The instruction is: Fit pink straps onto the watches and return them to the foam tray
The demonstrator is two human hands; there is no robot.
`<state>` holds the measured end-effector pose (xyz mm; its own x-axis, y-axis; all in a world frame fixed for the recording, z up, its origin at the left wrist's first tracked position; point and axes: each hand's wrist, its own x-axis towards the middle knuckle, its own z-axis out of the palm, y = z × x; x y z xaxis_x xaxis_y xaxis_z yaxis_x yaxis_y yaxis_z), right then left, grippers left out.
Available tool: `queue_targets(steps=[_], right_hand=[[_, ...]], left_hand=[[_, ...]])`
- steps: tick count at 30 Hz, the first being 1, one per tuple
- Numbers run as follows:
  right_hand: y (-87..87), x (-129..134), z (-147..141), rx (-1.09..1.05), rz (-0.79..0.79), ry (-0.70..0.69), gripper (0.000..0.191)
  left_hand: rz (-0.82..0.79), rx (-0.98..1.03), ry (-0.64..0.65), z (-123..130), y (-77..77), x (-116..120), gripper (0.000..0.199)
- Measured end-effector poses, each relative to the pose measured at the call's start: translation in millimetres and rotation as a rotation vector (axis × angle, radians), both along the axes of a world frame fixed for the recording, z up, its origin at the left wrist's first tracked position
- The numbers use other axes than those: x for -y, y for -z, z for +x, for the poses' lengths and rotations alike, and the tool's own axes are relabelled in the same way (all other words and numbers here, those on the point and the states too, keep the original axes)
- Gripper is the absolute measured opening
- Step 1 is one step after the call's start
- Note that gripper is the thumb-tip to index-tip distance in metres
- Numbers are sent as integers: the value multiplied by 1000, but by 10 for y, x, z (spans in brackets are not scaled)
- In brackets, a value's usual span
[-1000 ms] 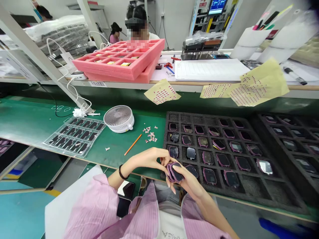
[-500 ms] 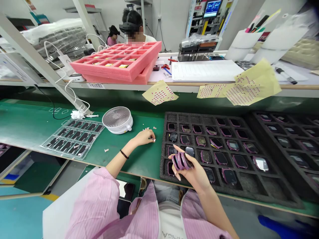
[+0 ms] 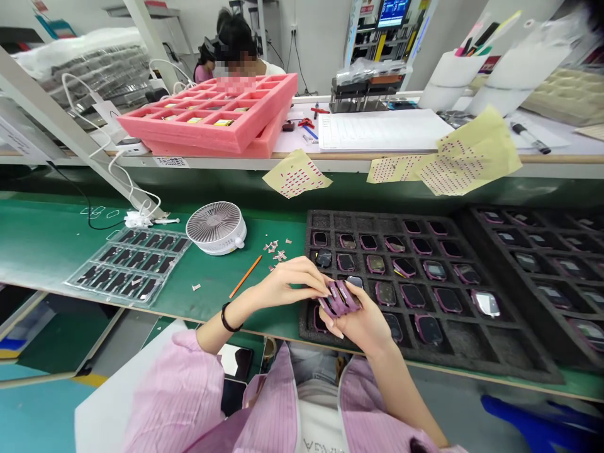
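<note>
Left hand (image 3: 292, 280) has come back from the scraps to join the right hand (image 3: 361, 324), and the two now meet above the near-left corner of the black foam cell tray (image 3: 472, 343). The right hand is cupped and half open, its curled fingers and thumb holding a small stack of dark, pink-rimmed flat panels (image 3: 338, 297). The left hand is also half open, its curved fingertips (image 3: 321, 288) reaching the stack's edge, though how firmly it grips is hard to tell. Left of the tray, on the green-matted tabletop (image 3: 207, 302), lie a round white desk fan (image 3: 216, 228), small pink-and-white paper scraps (image 3: 276, 248), a thin orange pencil (image 3: 246, 275) and a clear plastic tray of dark parts (image 3: 127, 270). The step in hand looks like squaring or sorting the stack by hand; the next move seems to call for a steady hold on the panel edges so none slides off
</note>
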<state>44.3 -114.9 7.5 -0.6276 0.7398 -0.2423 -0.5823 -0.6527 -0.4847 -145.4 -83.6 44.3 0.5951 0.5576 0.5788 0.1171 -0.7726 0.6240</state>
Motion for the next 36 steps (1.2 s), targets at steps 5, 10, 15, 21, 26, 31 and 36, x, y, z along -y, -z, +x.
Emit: queue_targets(steps=[5,10,15,21,26,31,36], right_hand=[[-31,28,-23,-8,13,-36,24],[10,40,-31,41,60,-44,24],[73,42,-20,50,68,-70,25],[119,119,20,167,111,-39,27],[125,212,-1,254,174,-56,39],[168,278,-48,263,165,-43,37],[164,261,-57,218,156,-59,49]], left_hand=[[0,-25,65,4,38,-63,12],[-15,-157,173,-24,-19,-110,15],[-83,-236,187,-44,-14,-103,20],[-338,-207,221,-36,87,-68,18],[-461,-187,187,-42,124,-21,21],[-447,-248,173,-46,204,29,22],[-455,-251,-30,-201,309,-146,26]])
